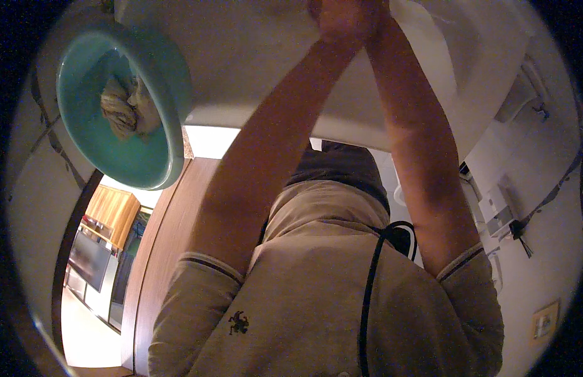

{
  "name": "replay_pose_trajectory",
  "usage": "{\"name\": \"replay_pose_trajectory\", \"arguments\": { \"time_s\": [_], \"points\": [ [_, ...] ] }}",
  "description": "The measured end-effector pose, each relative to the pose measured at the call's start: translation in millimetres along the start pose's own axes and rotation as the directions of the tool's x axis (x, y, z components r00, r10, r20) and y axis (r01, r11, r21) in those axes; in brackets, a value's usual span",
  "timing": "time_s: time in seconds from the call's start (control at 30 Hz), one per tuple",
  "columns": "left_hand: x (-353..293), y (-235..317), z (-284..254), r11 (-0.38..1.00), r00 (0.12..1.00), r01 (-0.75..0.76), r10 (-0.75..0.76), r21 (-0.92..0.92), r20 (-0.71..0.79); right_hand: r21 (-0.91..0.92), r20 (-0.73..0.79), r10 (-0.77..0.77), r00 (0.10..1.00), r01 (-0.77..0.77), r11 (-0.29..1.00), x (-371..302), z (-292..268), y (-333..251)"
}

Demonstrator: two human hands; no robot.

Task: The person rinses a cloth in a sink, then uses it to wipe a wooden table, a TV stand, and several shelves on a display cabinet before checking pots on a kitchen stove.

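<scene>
Both forearms reach up to the top edge of the head view, where the wrists meet. My left hand [343,20] and my right hand [377,11] are close together and seem to touch, over a pale washbasin [260,88]. The fingers are cut off or lost in shadow, so whether they hold anything is hidden. To the left of my hands, apart from them, a teal plastic tub [93,147] holds crumpled pale cloths [129,107] with darker stripes.
The washbasin's front edge lies just before my body. A dark cord [367,301] hangs down my shirt. On the left is a wooden door [169,251], with a wooden cabinet [115,213] beyond it. White wall fittings [497,210] are on the right.
</scene>
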State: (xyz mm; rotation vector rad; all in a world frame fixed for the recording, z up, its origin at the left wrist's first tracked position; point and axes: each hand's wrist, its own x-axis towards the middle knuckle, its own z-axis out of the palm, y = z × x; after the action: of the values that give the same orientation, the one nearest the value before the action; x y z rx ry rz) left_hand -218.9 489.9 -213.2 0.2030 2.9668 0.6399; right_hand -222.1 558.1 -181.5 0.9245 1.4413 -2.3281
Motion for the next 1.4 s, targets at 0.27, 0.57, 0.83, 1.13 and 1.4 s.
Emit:
{"name": "replay_pose_trajectory", "arguments": {
  "time_s": [0.27, 0.57, 0.83, 1.13, 1.4],
  "points": [
    [17, -40, 22, 0.999, 0.991, 0.047, -0.047, -0.002, -0.122, -0.056, -0.098, 0.147, 0.984, -0.153, 0.987, -20, 28, -8],
    [13, 17, -29, 0.959, 0.974, 0.199, -0.171, -0.202, 0.148, -0.501, 0.119, -0.125, 0.985, 0.168, 0.849, -23, 1, -5],
    [38, -10, -92, 0.294, 0.824, 0.565, -0.146, -0.771, 0.548, 0.311, 0.031, -0.008, 0.999, -0.002, 0.95, -15, -27, -21],
    [14, -57, -60, 0.451, 0.873, 0.449, -0.036, -0.772, 0.487, 0.125, 0.073, -0.134, 0.988, 0.124, 0.984, -1, -40, -37],
    [12, -49, -55, 0.152, 0.687, 0.72, -0.011, -0.677, 0.727, 0.03, 0.011, -0.076, 0.997, 0.075, 0.997, -4, -14, -37]
  ]
}}
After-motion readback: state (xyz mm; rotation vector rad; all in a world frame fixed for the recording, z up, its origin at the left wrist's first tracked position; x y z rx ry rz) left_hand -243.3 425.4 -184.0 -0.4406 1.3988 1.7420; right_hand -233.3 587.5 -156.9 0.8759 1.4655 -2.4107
